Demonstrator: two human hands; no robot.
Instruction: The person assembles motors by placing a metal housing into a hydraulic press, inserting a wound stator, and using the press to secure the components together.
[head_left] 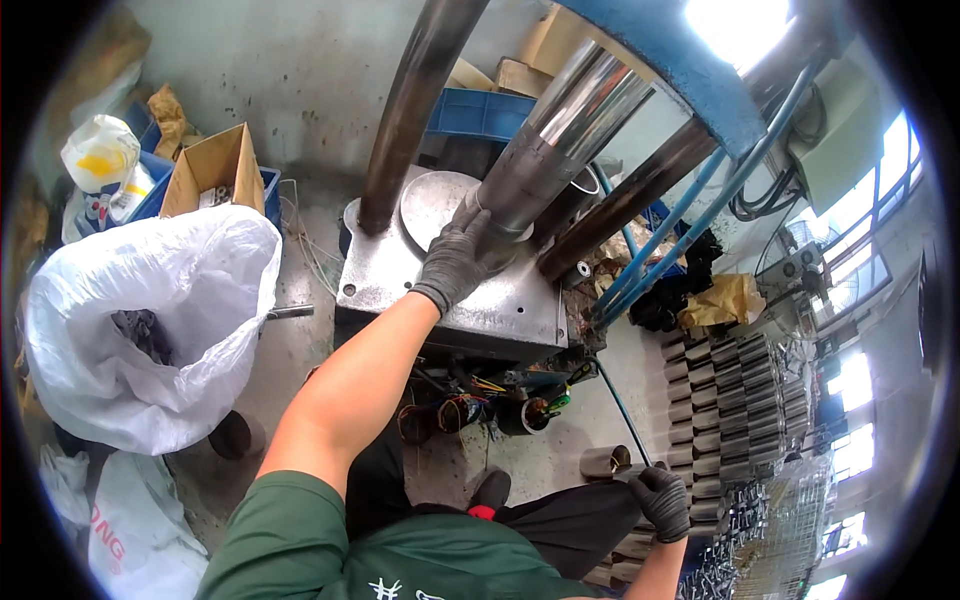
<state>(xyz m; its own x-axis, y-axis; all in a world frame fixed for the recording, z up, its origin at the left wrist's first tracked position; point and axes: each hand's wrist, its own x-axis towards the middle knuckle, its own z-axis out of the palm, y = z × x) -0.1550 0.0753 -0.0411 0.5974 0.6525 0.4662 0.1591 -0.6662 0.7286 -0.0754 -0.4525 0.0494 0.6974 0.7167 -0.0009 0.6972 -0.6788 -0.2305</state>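
Observation:
My left hand point(455, 262), in a dark grey knit glove, reaches forward onto the press table. Its fingers and thumb curve against the lower end of a dark metal cylinder point(520, 180), directly below the shiny press ram point(592, 100). A round metal plate point(425, 205) lies on the steel press bed point(400, 290) just left of that hand. Down at the lower right, my gloved right hand point(660, 503) is closed on the end of a long thin lever rod point(622, 408), which slopes up toward the press base.
Thick steel columns point(415, 100) flank the ram, with blue hoses point(690, 225) at right. A white sack point(150, 320) and cardboard box point(215, 175) stand left. Stacked metal tubes point(735, 400) fill the right floor; a loose tube point(604, 462) lies near my right hand. Wiring point(480, 390) hangs under the bed.

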